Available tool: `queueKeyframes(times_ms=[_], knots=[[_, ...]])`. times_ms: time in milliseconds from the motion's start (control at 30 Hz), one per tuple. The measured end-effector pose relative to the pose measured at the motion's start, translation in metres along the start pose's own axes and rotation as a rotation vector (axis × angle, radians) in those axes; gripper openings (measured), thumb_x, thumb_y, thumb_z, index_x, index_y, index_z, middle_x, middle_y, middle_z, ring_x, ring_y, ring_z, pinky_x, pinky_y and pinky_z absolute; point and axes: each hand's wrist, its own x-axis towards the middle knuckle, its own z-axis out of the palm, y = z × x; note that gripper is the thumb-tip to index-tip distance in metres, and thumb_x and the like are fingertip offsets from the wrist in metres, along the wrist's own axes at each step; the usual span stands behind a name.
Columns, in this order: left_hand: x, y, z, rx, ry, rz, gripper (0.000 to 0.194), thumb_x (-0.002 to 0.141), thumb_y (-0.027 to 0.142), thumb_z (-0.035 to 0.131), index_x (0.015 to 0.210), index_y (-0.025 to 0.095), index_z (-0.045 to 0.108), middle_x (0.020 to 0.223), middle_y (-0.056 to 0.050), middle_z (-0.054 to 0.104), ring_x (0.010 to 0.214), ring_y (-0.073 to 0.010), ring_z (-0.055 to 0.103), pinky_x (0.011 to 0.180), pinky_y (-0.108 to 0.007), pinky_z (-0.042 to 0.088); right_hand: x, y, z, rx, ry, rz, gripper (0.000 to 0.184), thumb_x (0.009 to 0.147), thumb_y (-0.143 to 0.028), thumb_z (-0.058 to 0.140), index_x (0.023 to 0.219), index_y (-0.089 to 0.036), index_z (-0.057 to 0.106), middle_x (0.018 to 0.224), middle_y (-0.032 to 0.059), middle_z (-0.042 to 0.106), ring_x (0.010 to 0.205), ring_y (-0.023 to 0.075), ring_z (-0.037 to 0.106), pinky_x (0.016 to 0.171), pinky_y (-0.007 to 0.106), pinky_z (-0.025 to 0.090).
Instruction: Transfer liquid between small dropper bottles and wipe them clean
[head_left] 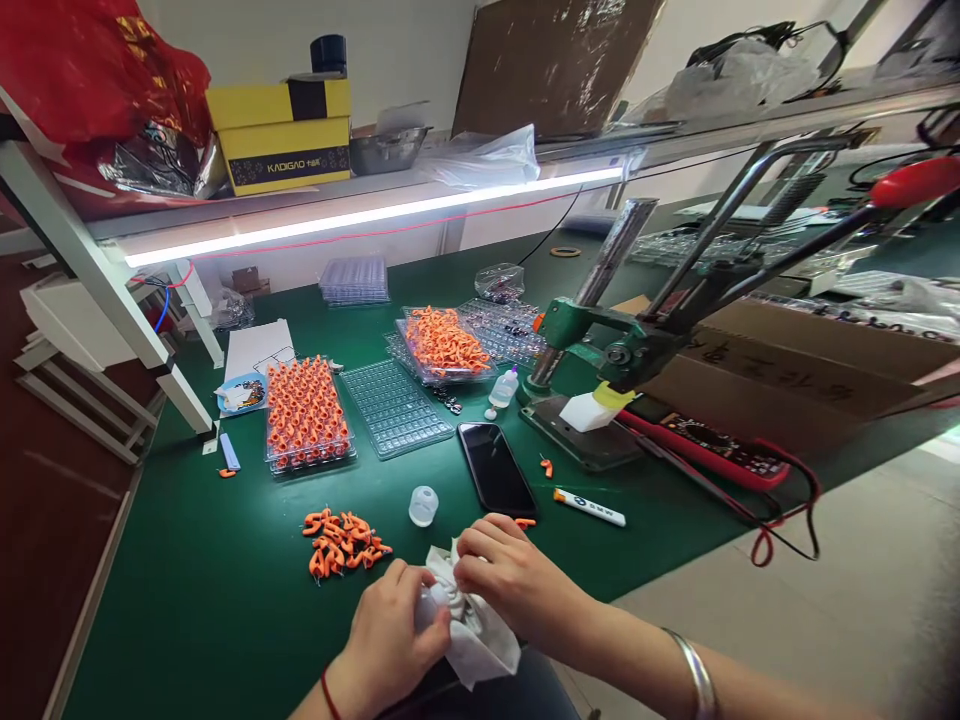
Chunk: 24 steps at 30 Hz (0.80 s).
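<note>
Close to the table's near edge, my left hand (390, 630) is closed round a translucent white plastic container (429, 606), mostly covered by the fingers. My right hand (514, 575) pinches a crumpled white cloth (484, 645) against it, and the cloth hangs down between both hands. Whether the fingers hold anything else inside the cloth is hidden. Just beyond stands a small translucent bottle (424, 507). To its left lies a loose pile of orange curved pieces (343, 545) with thin wires. A black phone (496, 468) rests beyond my right hand.
An orange-filled tray (307, 415), a clear tray (396, 408) and a heaped tray (446, 345) stand farther back. A dropper bottle (504, 388) is beside the green hand press (592, 350). A white marker (589, 507) and a red multimeter (709, 445) lie right.
</note>
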Motion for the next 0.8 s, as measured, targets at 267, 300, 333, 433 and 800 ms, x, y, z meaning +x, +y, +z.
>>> queueKeyframes(times_ms=[267,300,333,433,800], knots=[[-0.005,-0.009,-0.008,-0.199,0.028,0.007,0.026,0.089,0.034,0.063,0.109,0.019,0.066,0.104,-0.008,0.066,0.094,-0.0224,0.062,0.086,-0.034,0.050,-0.015,0.004,0.005,0.021,-0.011,0.152,0.014,0.084,-0.009,0.069,0.077,-0.022,0.070,0.085,0.0023,0.068,0.081,0.0190,0.055,0.083,0.035,0.031],[-0.006,-0.011,-0.010,-0.236,0.038,0.016,0.027,0.089,0.037,0.063,0.110,0.019,0.065,0.105,-0.008,0.066,0.095,-0.0225,0.062,0.087,-0.034,0.050,-0.016,0.004,0.007,0.027,-0.017,0.168,0.015,0.085,-0.009,0.068,0.077,-0.022,0.070,0.086,0.0027,0.068,0.081,0.0192,0.055,0.083,0.035,0.031],[-0.008,-0.014,-0.011,-0.268,0.046,0.025,0.028,0.090,0.040,0.062,0.110,0.020,0.065,0.106,-0.008,0.066,0.097,-0.0229,0.062,0.089,-0.035,0.049,-0.017,0.004,0.008,0.035,-0.023,0.184,0.015,0.086,-0.010,0.067,0.077,-0.022,0.070,0.086,0.0030,0.068,0.081,0.0194,0.055,0.083,0.036,0.031],[-0.011,-0.020,-0.016,-0.366,0.064,0.035,0.038,0.091,0.051,0.059,0.113,0.020,0.065,0.109,-0.009,0.066,0.102,-0.0251,0.061,0.093,-0.037,0.048,-0.018,0.002,0.012,0.078,-0.041,0.228,0.017,0.090,-0.012,0.063,0.080,-0.023,0.071,0.087,0.0037,0.068,0.084,0.0201,0.056,0.083,0.036,0.032],[-0.017,-0.035,-0.028,-0.587,0.109,-0.085,0.054,0.082,0.059,0.067,0.121,0.021,0.065,0.120,-0.010,0.066,0.105,-0.0280,0.061,0.096,-0.037,0.047,-0.012,0.014,-0.015,0.406,-0.089,0.356,0.028,0.081,-0.006,0.065,0.102,-0.024,0.072,0.102,0.0060,0.070,0.097,0.0244,0.063,0.087,0.042,0.045]])
